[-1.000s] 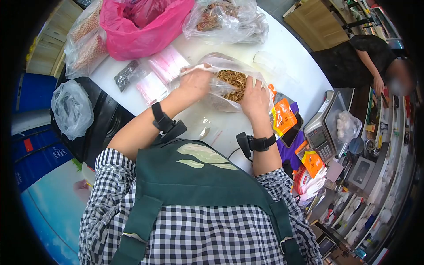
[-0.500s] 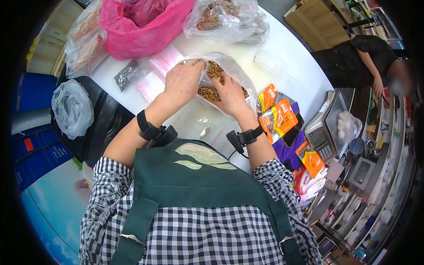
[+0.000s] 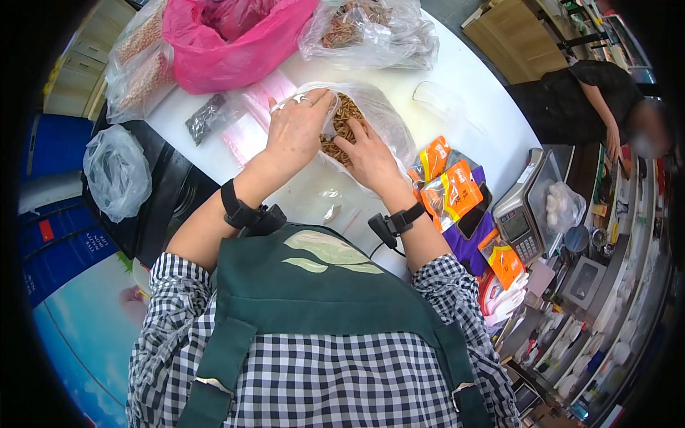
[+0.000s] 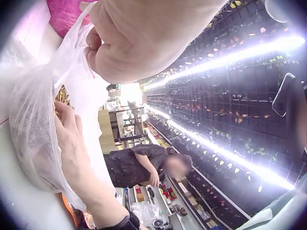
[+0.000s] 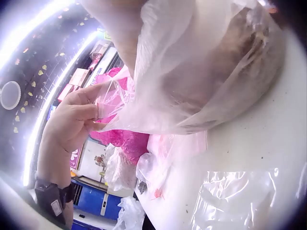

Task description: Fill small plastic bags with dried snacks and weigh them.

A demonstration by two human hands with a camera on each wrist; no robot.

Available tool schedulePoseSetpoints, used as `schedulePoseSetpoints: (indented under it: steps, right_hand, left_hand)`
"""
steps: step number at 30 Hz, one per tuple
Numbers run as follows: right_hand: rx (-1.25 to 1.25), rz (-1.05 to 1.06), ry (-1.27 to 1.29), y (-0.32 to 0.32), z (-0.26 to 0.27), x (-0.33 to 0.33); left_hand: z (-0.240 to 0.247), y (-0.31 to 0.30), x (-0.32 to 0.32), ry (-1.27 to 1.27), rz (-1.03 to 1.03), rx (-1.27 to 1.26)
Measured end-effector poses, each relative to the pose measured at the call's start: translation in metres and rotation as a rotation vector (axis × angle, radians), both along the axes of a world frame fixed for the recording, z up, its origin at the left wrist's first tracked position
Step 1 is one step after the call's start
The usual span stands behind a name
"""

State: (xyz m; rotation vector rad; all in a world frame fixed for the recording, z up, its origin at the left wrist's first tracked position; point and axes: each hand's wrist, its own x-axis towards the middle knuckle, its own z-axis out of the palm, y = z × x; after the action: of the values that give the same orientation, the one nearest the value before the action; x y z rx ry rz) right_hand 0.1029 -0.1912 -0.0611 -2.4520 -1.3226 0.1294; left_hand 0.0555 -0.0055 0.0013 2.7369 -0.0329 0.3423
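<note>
White surface (image 3: 464, 85): one clear bag (image 3: 389, 121), mouth toward both hands, long axis running away; left hand (image 3: 296, 132) pinches its rim, right hand (image 3: 371, 160) inside, grip hidden.

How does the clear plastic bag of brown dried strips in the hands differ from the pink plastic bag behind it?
The clear plastic bag is see-through, showing brown dried strips; the pink plastic bag hides its contents. The left hand pinches the clear bag's rim and the right hand reaches inside; nothing touches the pink bag. Both are thin crinkled plastic on the white table.
</note>
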Motion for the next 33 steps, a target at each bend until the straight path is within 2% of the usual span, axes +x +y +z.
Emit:
schedulePoseSetpoints:
  steps: [4, 6, 7, 9, 10, 13, 14, 17, 19, 20, 21, 23, 25, 27, 28, 30, 33]
  right_hand:
    - [0.037, -0.051, 0.085, -0.011, 0.0, 0.002]
    - [0.217, -0.067, 0.196, -0.013, -0.004, 0.008]
    - [0.217, -0.064, 0.195, -0.016, -0.004, 0.011]
    - [0.068, -0.168, 0.337, -0.021, 0.0, 0.018]
    - [-0.083, -0.234, 0.396, -0.024, 0.011, 0.023]
    - [-0.058, -0.314, 0.498, -0.033, 0.024, 0.03]
    - [-0.093, -0.346, 0.406, -0.035, 0.021, 0.032]
    - [-0.169, -0.38, 0.395, -0.029, 0.042, 0.029]
    - [-0.164, -0.328, 0.322, -0.025, 0.042, 0.022]
    - [-0.159, -0.28, 0.248, -0.023, 0.042, 0.019]
    - [-0.159, -0.282, 0.246, -0.023, 0.039, 0.017]
    - [-0.187, -0.251, 0.104, -0.025, 0.023, 0.013]
    - [-0.187, -0.244, 0.173, -0.028, 0.006, 0.018]
    - [-0.187, -0.332, 0.523, -0.028, -0.002, 0.025]
    - [-0.187, -0.333, 0.524, -0.029, 0.0, 0.022]
    - [0.035, -0.159, 0.213, -0.03, 0.007, 0.014]
    - [0.13, -0.15, 0.204, -0.034, -0.013, 0.016]
  left_hand:
    - [-0.007, 0.001, -0.003, 0.062, 0.024, -0.039]
    - [-0.008, 0.003, -0.003, 0.052, 0.023, -0.042]
    - [-0.008, 0.004, -0.004, 0.045, 0.025, -0.043]
    - [-0.006, 0.005, -0.005, 0.018, 0.003, -0.086]
    - [-0.004, 0.005, -0.005, -0.009, -0.023, -0.129]
    - [0.005, 0.001, -0.005, -0.019, -0.039, -0.009]
    - [0.005, -0.003, -0.006, -0.019, -0.038, -0.011]
    - [0.006, -0.018, -0.002, 0.066, -0.039, 0.008]
    - [0.005, -0.029, 0.001, 0.043, -0.154, -0.066]
    - [-0.007, -0.034, 0.005, 0.002, -0.185, -0.177]
    - [-0.015, -0.037, 0.008, 0.0, -0.187, -0.177]
    - [-0.03, -0.041, 0.014, 0.062, -0.257, -0.356]
    - [-0.039, -0.041, 0.019, 0.054, -0.259, -0.412]
    - [-0.041, -0.041, 0.024, 0.048, -0.262, -0.471]
    - [-0.041, -0.041, 0.025, 0.072, -0.268, -0.517]
    - [-0.039, -0.041, 0.025, 0.097, -0.274, -0.561]
    - [-0.044, -0.044, 0.026, 0.204, -0.267, -0.602]
